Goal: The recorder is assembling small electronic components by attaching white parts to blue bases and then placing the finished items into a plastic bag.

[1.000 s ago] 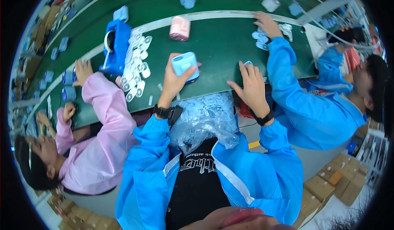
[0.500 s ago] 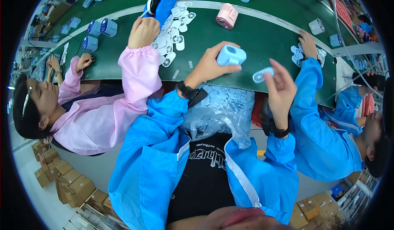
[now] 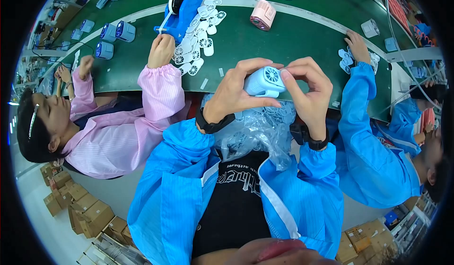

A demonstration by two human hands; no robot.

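Observation:
A light blue plastic housing (image 3: 257, 86) is gripped by my left hand (image 3: 229, 92), with the thumb below and the fingers over its top. On the end of the housing facing right lies a light blue grille cover (image 3: 273, 75) with a spoked round pattern. My right hand (image 3: 309, 87) pinches the cover's right edge with thumb and fingers, against the housing. Whether the cover is fully seated cannot be seen. Below my hands is a clear plastic bag (image 3: 250, 128) holding many light blue covers.
White grille covers (image 3: 194, 47) lie heaped on the green table (image 3: 156, 83), beside a blue tape dispenser (image 3: 182, 12). A pink housing (image 3: 263, 15) stands ahead. Co-workers sit on both sides; a pink-sleeved one's hand (image 3: 161, 51) is at the dispenser. Blue housings (image 3: 125, 31) stand farther left.
My right hand has moved left and brought the grille cover onto the housing. My left hand has turned the housing, its end now facing right. The left co-worker's hand has drawn tape nearer.

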